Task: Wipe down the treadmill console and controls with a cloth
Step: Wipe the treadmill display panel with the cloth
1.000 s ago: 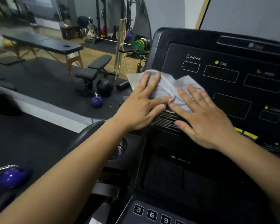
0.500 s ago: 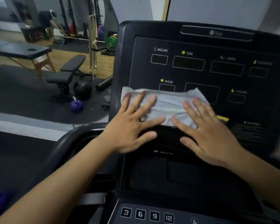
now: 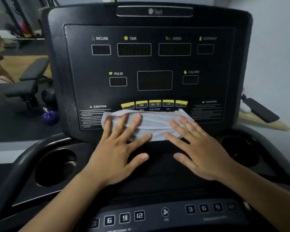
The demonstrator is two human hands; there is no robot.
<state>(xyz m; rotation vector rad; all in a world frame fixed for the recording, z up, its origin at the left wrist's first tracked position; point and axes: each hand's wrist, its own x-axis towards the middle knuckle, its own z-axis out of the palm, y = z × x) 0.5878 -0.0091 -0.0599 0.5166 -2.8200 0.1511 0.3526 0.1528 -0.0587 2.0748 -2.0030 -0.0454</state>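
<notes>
The black treadmill console (image 3: 151, 64) fills the view, with dark display windows and a row of yellow buttons (image 3: 154, 103). A crumpled white cloth (image 3: 154, 122) lies flat against the console's lower edge, just under those buttons. My left hand (image 3: 120, 148) presses on the cloth's left part with straight, spread fingers. My right hand (image 3: 201, 148) presses on its right part the same way. Both thumbs lie off the cloth on the dark ledge below. A strip of numbered keys (image 3: 124, 217) and a fan button (image 3: 165, 212) runs along the bottom.
Cup holders sit at the left (image 3: 55, 166) and right (image 3: 239, 149) of the console. Beyond the left side stand a weight bench (image 3: 28, 81), a purple kettlebell (image 3: 49, 114) and a black ball (image 3: 49, 95). A dark phone (image 3: 259, 112) lies on a wooden ledge at the right.
Both hands have slid the cloth down and to the right, from the console's upper left to its lower middle edge. My view has turned to face the console squarely.
</notes>
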